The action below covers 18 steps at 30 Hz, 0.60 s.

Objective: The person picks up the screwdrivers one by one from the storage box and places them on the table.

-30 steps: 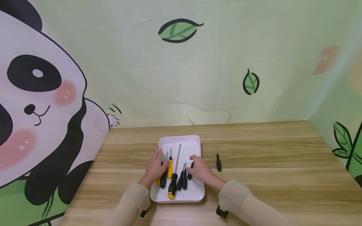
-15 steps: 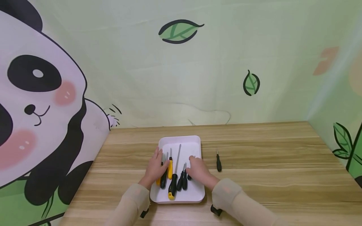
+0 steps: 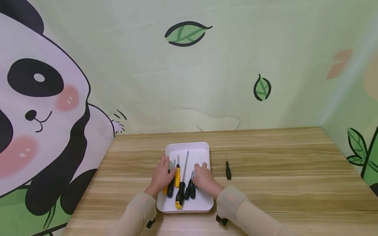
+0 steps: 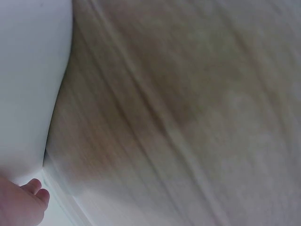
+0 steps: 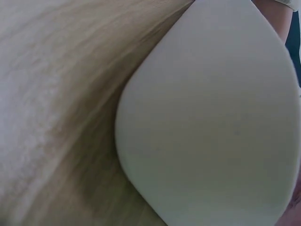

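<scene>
In the head view, a white tray point(image 3: 200, 206) holds several screwdrivers. My left hand point(image 3: 161, 175) rests at the tray's left side, fingers fairly straight and thumb reaching over the handles. Beneath and beside it lie a black-handled screwdriver point(image 3: 170, 189) and a yellow-handled one point(image 3: 178, 178). A long screwdriver with a black and yellow handle point(image 3: 180, 196) lies mid-tray. My right hand point(image 3: 204, 179) is bent down over the tray's right side, its fingertips right by two small black screwdrivers point(image 3: 193, 190). A further small one is hidden under this hand; I cannot tell whether the fingers pinch it.
One small black screwdriver point(image 3: 228, 171) lies on the wooden table point(image 3: 280, 164), right of the tray. Behind the table stands a green wall covering point(image 3: 230, 72) printed with a panda and leaves. Both wrist views mostly show the tray's outer wall point(image 5: 211, 122) and wood grain.
My right hand has shifted left and inward over the tray, covering the small black screwdriver that showed beside its fingers. My left hand has stayed in place.
</scene>
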Available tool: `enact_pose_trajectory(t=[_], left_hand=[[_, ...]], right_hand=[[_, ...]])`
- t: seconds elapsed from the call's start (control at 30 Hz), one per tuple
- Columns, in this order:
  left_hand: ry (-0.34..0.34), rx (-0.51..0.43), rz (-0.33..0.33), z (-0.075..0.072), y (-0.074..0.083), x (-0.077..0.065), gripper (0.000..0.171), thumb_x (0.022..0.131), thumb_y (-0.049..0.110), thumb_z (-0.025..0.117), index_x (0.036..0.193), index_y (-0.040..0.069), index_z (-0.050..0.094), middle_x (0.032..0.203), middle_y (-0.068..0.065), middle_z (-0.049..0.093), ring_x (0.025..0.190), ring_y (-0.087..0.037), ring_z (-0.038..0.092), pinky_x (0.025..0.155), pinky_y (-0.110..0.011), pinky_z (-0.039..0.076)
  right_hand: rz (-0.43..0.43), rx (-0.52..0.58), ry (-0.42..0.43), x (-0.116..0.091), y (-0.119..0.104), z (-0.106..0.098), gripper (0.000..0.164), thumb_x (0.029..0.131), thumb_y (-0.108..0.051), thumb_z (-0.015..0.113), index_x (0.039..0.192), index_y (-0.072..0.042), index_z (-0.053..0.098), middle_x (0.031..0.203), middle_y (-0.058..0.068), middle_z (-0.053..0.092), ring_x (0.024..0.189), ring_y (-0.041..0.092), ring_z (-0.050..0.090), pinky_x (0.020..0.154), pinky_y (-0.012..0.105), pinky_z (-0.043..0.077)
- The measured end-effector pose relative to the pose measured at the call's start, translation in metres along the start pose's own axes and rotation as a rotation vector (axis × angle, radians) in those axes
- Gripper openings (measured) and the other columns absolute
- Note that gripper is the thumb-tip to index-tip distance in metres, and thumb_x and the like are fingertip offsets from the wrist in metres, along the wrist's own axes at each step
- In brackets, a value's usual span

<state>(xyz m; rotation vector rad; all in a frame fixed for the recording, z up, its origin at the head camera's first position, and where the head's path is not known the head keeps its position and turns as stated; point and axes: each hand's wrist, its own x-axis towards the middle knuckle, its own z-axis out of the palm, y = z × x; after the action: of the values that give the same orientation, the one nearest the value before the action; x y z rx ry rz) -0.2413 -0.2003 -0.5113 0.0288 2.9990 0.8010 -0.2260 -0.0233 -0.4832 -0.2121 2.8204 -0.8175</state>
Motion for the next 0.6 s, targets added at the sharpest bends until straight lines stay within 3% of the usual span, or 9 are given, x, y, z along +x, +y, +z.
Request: enact_pose_trajectory(t=[0.6], left_hand=[[-0.011,-0.009,-0.010,0.0009,-0.0005,0.0007,0.069,0.087,0.039,0.048,0.141,0.006,0.019,0.150,-0.011,0.004,0.133,-0.033,0.023,0.104,-0.048,0.026]], right_hand=[[0.056,0.027,0.029,0.0010,-0.0037,0.0075,0.027,0.073,-0.001,0.059,0.099,0.000,0.051,0.095,0.020,0.043,0.061,0.023,0.047,0.051,0.028,0.042]])
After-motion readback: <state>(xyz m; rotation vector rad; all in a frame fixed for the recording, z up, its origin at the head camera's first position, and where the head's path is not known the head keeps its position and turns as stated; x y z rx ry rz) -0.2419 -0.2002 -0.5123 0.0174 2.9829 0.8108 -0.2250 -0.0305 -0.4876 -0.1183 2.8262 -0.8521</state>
